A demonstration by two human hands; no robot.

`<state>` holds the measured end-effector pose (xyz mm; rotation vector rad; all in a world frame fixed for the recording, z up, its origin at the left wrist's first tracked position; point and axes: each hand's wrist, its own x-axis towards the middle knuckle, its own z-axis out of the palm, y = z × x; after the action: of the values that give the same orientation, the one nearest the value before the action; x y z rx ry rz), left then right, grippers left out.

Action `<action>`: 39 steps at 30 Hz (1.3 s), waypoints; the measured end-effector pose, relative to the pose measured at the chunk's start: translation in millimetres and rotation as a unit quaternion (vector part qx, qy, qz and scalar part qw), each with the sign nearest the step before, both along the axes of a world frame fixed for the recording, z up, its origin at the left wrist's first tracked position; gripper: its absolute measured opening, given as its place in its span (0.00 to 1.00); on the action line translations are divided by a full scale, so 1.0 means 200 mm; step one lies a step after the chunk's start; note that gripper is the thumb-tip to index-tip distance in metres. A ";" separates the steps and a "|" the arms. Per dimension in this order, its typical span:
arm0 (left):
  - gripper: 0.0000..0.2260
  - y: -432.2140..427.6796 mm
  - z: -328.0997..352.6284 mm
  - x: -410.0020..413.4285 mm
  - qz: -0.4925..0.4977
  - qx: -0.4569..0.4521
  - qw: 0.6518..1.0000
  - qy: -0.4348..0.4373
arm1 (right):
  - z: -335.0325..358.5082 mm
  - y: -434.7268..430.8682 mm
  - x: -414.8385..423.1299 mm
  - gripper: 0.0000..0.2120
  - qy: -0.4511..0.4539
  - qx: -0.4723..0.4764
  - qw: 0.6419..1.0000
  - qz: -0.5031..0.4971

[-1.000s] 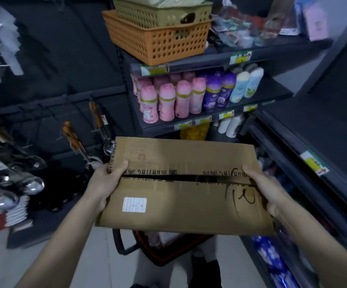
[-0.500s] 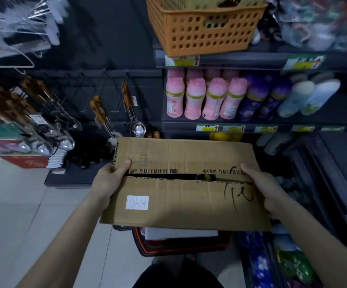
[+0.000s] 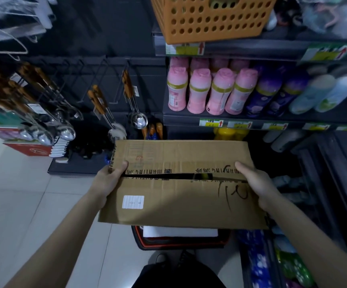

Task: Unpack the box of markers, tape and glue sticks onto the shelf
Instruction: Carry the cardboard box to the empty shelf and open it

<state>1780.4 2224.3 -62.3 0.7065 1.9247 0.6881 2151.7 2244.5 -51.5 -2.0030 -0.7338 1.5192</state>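
The shelf (image 3: 185, 121) is standing ahead of and above both grips, carrying pink bottles (image 3: 210, 90). The cardboard box (image 3: 181, 200) is hanging in the air between the grips, its long axis running left to right, with one grip at each end. The left grip (image 3: 108, 181) is clamping the left end, thumb curled over the top; the right grip (image 3: 255, 183) is clamping the right end likewise. The brown printed flaps are lying closed, a narrow slit (image 3: 160, 176) showing between them. Opening is likely requiring one freed grip.
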 end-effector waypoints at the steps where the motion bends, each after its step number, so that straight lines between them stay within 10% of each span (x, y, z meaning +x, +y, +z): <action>1: 0.19 0.00 -0.01 -0.01 -0.003 -0.003 1.000 0.003 | 0.00 0.00 -0.01 0.22 -0.007 0.004 1.000 0.005; 11: 0.17 -0.06 0.05 0.05 -0.037 0.082 0.980 0.178 | 0.08 -0.14 0.00 0.11 -0.069 0.068 0.995 0.033; 29: 0.12 -0.29 0.28 0.00 -0.041 0.132 0.990 0.035 | 0.29 -0.31 0.05 0.22 0.014 0.111 0.993 -0.040; 39: 0.08 -0.51 0.34 0.07 0.036 0.233 0.972 -0.013 | 0.30 -0.23 0.12 0.11 0.017 0.104 0.990 0.094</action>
<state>1794.0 2122.6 6.0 0.9105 1.7846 1.2109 2176.6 2198.6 8.3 -1.7900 -1.0458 1.5074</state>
